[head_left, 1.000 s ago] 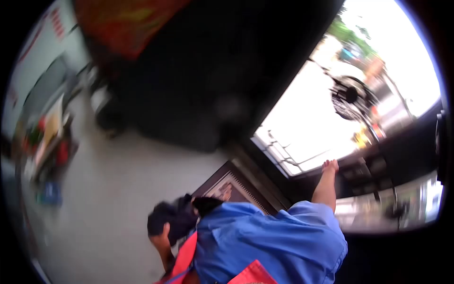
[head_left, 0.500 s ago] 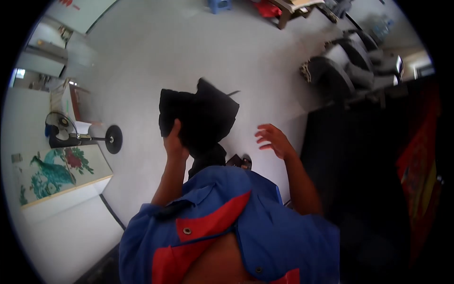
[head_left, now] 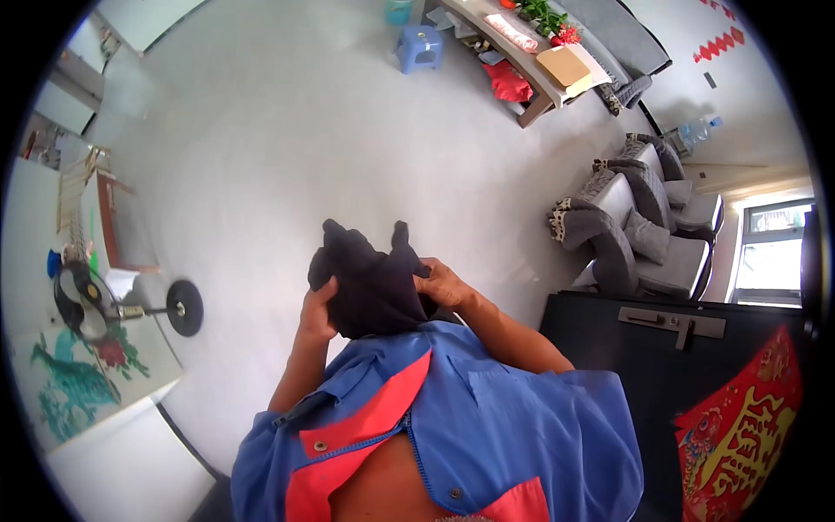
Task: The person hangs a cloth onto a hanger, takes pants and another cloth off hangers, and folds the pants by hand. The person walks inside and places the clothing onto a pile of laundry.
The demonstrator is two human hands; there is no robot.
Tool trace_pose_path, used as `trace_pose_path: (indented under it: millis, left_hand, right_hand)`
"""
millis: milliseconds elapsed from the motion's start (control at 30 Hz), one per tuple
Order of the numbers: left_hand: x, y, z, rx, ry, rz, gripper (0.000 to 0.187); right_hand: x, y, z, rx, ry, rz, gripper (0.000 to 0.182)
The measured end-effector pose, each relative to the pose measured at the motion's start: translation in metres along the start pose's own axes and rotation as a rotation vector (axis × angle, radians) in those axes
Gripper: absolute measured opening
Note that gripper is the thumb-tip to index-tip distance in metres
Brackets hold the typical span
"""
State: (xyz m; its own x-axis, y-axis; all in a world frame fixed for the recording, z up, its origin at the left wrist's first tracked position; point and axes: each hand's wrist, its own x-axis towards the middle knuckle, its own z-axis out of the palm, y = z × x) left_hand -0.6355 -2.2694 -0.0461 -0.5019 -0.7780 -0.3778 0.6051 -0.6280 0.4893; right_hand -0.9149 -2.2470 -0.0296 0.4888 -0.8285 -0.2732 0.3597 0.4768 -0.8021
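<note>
A bunched piece of black cloth [head_left: 370, 287], perhaps a garment, is held up in front of my chest. My left hand [head_left: 318, 311] grips its left side, the thumb lying over the fabric. On the other side my right hand [head_left: 442, 285] has closed on the right edge; its fingertips are partly hidden by folds. Two short ends of the cloth stick up at the top. The exact kind of garment cannot be made out.
A dark door [head_left: 600, 339] with a handle and a red hanging decoration [head_left: 739, 435] is close on my right. Grey armchairs [head_left: 644, 217], a wooden table [head_left: 539, 83] and a blue stool [head_left: 419, 48] stand farther off. At left are a fan [head_left: 184, 308] and a painted cabinet [head_left: 156, 365].
My right hand, apart from the cloth and open before, has come in and taken hold of its right side. The cloth is now lower and bunched between both hands. The view has tilted up.
</note>
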Motion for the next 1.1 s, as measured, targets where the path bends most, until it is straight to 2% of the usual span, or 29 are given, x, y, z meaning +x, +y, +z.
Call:
trace_pose_path:
  millis: [33,67,133,233,267,367,433,533,567,633,700,767,833,900,1033,1100]
  left_hand:
    - [0.014,0.017,0.002,0.011,-0.011,-0.008,0.068]
    - [0.029,0.034,0.005,0.086,-0.025,0.059,0.068]
    - [0.058,0.067,0.011,0.166,-0.07,0.144,0.068]
    - [0.12,0.103,-0.008,0.05,-0.126,0.05,0.067]
    - [0.142,0.112,-0.012,0.034,-0.136,0.046,0.066]
    - [0.209,0.153,-0.008,0.105,-0.114,0.091,0.066]
    - [0.255,0.184,-0.011,0.107,-0.116,0.075,0.066]
    - [0.323,0.24,0.01,0.062,0.084,0.16,0.06]
    - [0.336,0.255,0.015,0.061,0.104,0.151,0.06]
    - [0.368,0.298,0.043,0.064,0.159,0.23,0.061]
    - [0.396,0.328,0.035,0.071,0.194,0.244,0.06]
    - [0.426,0.356,0.04,0.042,0.233,0.32,0.059]
    - [0.465,0.376,0.037,-0.01,0.254,0.352,0.059]
    - [0.513,0.398,0.023,0.037,0.394,0.393,0.06]
    - [0.63,0.453,0.014,0.128,0.369,0.376,0.06]
    - [0.7,0.488,0.004,0.284,0.183,0.419,0.064]
  right_hand:
    - [0.016,-0.012,-0.006,-0.047,0.026,0.037,0.055]
    - [0.031,-0.024,-0.009,-0.045,0.035,0.018,0.055]
    - [0.061,-0.046,-0.008,0.227,-0.008,0.022,0.049]
    - [0.127,-0.066,-0.032,0.332,0.029,0.038,0.046]
    - [0.153,-0.069,-0.049,0.348,0.015,0.076,0.049]
    - [0.223,-0.116,-0.083,0.339,0.059,0.0,0.051]
    - [0.281,-0.138,-0.117,0.281,0.052,-0.055,0.055]
    - [0.37,-0.189,-0.16,-0.365,0.38,0.095,0.061]
    - [0.391,-0.202,-0.165,-0.351,0.375,0.111,0.061]
    - [0.441,-0.242,-0.177,-0.772,0.486,-0.09,0.066]
    - [0.481,-0.286,-0.183,-0.775,0.433,-0.064,0.069]
    - [0.522,-0.326,-0.189,-0.817,0.356,-0.276,0.07]
    - [0.566,-0.349,-0.208,-0.842,0.294,-0.246,0.069]
    - [0.613,-0.366,-0.23,-1.027,0.263,-0.345,0.068]
    - [0.713,-0.405,-0.288,-0.896,0.138,-0.198,0.081]
    - [0.76,-0.425,-0.317,-0.821,0.137,-0.175,0.083]
